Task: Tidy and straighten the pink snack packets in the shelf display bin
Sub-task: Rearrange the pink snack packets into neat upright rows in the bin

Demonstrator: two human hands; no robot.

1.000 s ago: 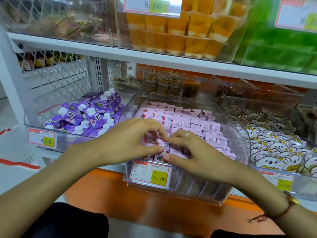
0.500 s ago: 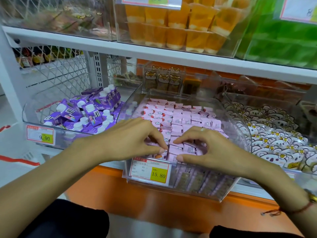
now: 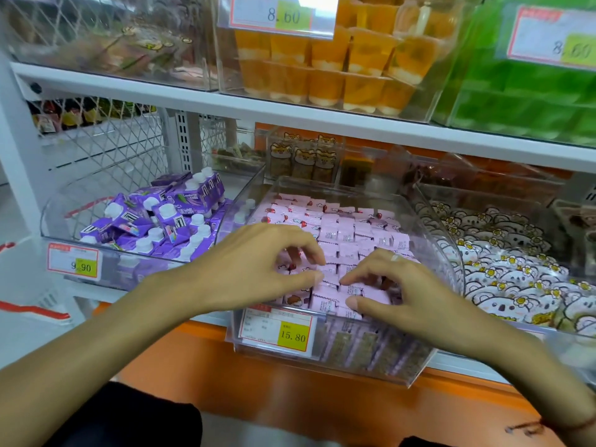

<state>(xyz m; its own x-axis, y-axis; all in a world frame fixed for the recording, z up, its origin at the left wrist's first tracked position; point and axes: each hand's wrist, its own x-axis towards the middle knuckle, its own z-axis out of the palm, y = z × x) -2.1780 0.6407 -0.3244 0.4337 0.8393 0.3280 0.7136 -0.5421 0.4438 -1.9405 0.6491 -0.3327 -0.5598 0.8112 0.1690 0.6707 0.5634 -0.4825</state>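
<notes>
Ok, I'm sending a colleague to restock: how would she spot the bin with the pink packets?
On the lower shelf, it's the clear bin in the middle, between purple cartons and koala packs. Only its yellow tag reads 15.80.

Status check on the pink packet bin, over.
Left hand and right hand both curled over front-row pink packets, fingertips on them. Back rows neat in clear bin. Nothing blocking.

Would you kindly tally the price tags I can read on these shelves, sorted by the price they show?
8.60 tags: 2
9.90 tag: 1
15.80 tag: 1
Total: 4
</notes>
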